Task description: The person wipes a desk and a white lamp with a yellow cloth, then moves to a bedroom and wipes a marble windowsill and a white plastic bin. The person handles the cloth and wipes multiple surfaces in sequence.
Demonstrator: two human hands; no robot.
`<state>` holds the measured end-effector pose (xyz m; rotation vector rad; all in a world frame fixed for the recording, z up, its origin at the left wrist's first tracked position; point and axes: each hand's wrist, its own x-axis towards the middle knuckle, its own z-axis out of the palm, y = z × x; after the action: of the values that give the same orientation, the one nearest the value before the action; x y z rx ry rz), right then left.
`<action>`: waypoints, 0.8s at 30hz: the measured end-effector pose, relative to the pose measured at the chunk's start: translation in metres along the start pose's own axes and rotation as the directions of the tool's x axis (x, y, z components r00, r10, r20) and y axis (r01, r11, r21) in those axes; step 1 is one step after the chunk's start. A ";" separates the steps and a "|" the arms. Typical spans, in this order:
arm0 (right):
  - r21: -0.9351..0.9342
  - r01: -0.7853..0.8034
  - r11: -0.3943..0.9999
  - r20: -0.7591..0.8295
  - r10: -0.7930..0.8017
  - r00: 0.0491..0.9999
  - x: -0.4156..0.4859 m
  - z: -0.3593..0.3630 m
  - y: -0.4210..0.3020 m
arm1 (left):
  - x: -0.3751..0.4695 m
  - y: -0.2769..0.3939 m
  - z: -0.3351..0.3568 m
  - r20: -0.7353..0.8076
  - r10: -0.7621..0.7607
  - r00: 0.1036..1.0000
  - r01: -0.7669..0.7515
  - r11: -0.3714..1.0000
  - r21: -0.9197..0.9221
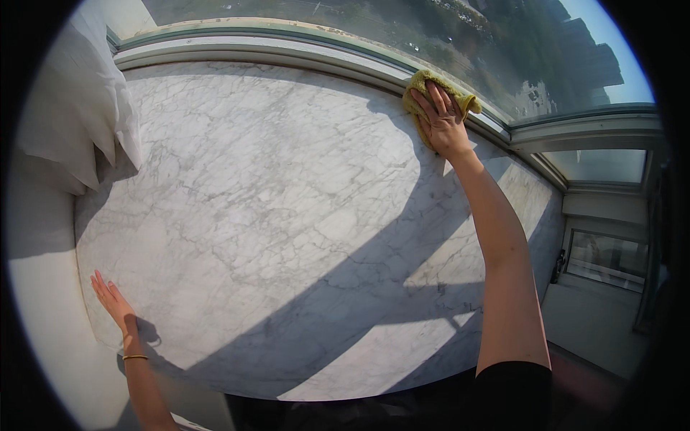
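My right hand [443, 121] presses a yellow-green cloth [423, 86] against the lower window frame [323, 59], at the back right edge of a grey-veined white marble windowsill [259, 199]. Part of the cloth is bunched beyond my fingers and part hangs over onto the sill. At the sill's left end my left hand [114, 301] rests near the wall edge, fingers apart, with nothing in it. A thin gold-coloured bracelet [135, 356] circles that wrist.
A white curtain [75, 102] hangs over the back left corner of the sill. Window glass [377, 32] runs along the back. Another framed window section with a dark handle [559, 266] stands at the right. Shadows cross the marble.
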<state>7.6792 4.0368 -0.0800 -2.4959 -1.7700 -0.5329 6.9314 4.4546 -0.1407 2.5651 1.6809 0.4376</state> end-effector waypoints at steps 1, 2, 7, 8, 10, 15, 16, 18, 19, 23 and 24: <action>-0.016 -0.053 0.998 0.031 0.054 0.998 -0.024 -0.004 0.014 | 0.001 -0.018 -0.001 -0.010 0.040 0.999 -0.040 0.999 0.015; -0.064 -0.113 0.991 0.014 0.114 0.993 -0.049 -0.001 0.030 | 0.001 -0.032 -0.002 -0.016 0.083 0.996 -0.083 0.996 0.027; -0.029 -0.560 0.828 -0.230 0.540 0.810 -0.158 0.024 0.102 | 0.015 -0.041 0.016 -0.018 0.128 0.992 -0.128 0.991 0.036; -0.009 -0.664 0.748 -0.263 0.639 0.723 -0.165 0.018 0.103 | 0.014 -0.037 0.018 -0.017 0.133 0.991 -0.132 0.990 0.047; -0.023 -0.823 0.567 -0.001 0.824 0.567 -0.160 0.011 0.083 | 0.018 -0.026 0.015 0.090 0.045 0.995 -0.076 0.920 0.384; 0.279 -0.451 0.848 0.200 0.408 0.891 -0.139 -0.058 -0.107 | 0.011 -0.007 -0.012 0.012 0.047 0.999 -0.047 0.861 0.506; 0.351 -0.337 0.873 0.265 0.252 0.931 -0.161 -0.079 -0.144 | 0.001 0.008 -0.008 -0.037 0.056 0.998 -0.038 0.926 0.375; 0.521 -0.170 0.837 0.389 -0.055 0.920 -0.216 -0.127 -0.213 | -0.021 0.062 -0.001 -0.059 0.090 0.994 -0.080 0.986 0.147; 0.557 -0.137 0.819 0.448 -0.157 0.880 -0.251 -0.141 -0.216 | -0.045 0.114 0.006 -0.010 0.132 0.991 -0.132 0.990 0.054; 0.362 -0.372 0.854 0.472 0.176 0.864 -0.342 -0.144 -0.121 | -0.131 0.214 -0.047 0.110 0.159 0.981 -0.140 0.976 -0.166; 0.274 -0.495 0.825 0.420 0.360 0.833 -0.359 -0.137 -0.080 | -0.148 0.226 -0.052 0.120 0.173 0.978 -0.154 0.976 -0.153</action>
<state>7.4654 3.7079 -0.0704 -2.6831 -1.1410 0.2763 7.0650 4.2222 -0.0791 2.5745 1.3508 0.3707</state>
